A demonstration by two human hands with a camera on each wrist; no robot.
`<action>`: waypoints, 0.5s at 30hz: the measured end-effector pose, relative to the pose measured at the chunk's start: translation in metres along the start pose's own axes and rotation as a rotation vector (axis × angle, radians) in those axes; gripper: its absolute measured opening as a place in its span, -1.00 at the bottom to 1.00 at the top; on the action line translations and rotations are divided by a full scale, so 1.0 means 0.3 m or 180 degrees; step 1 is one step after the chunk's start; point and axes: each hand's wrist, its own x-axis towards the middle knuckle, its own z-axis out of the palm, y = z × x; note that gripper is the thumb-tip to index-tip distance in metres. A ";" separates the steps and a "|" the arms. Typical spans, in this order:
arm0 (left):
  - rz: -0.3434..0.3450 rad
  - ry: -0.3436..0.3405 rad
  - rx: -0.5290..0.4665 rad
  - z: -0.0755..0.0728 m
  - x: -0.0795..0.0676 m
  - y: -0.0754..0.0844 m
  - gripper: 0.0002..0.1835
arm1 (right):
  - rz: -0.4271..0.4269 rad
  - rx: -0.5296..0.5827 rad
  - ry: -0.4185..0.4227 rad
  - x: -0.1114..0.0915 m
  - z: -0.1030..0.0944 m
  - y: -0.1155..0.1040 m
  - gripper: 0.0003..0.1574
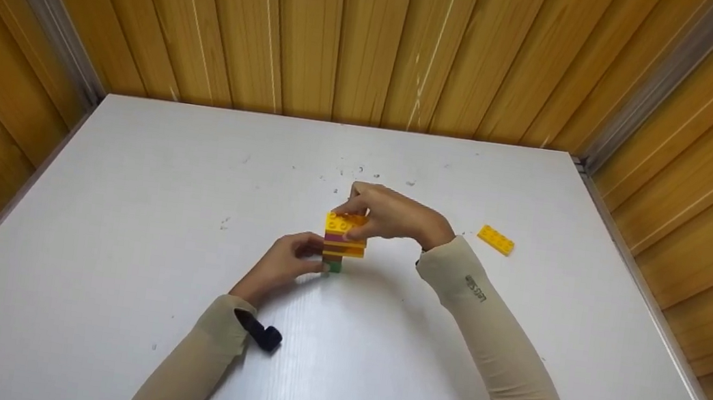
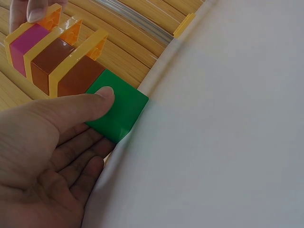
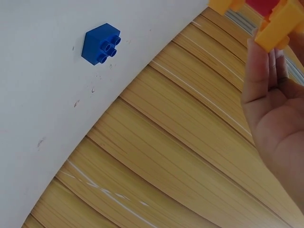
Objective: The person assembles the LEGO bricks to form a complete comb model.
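A tower of toy building bricks (image 1: 336,239) stands upright on the white table. From the bottom up, a green brick (image 2: 124,102), a brown brick, a yellow plate, a second brown brick, another yellow plate and a magenta brick (image 2: 28,43) are stacked, with a yellow plate (image 1: 334,222) on top. The yellow plates jut out to the right past the narrower bricks. My left hand (image 1: 283,260) grips the green brick low down, its thumb pressed on the front face. Up at the top, my right hand (image 1: 394,215) pinches the uppermost yellow plate between thumb and fingers.
A loose yellow plate (image 1: 496,240) with studs lies on the table (image 1: 138,233) to the right. In the right wrist view, a blue brick (image 3: 100,43) lies on the tabletop; the head view does not show it. Wood-patterned walls (image 1: 371,37) border the table.
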 end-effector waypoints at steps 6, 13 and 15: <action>0.0013 0.0015 -0.0002 0.002 0.001 -0.005 -0.59 | 0.0040 0.0095 0.0017 0.001 0.005 0.011 -0.45; 0.0028 -0.0053 -0.0067 0.001 0.000 -0.007 -0.57 | -0.0034 0.0148 0.0029 -0.001 0.010 0.023 -0.46; 0.0044 -0.0049 -0.0080 0.000 0.001 -0.007 -0.57 | -0.0044 0.0188 0.0041 -0.001 0.009 0.029 -0.46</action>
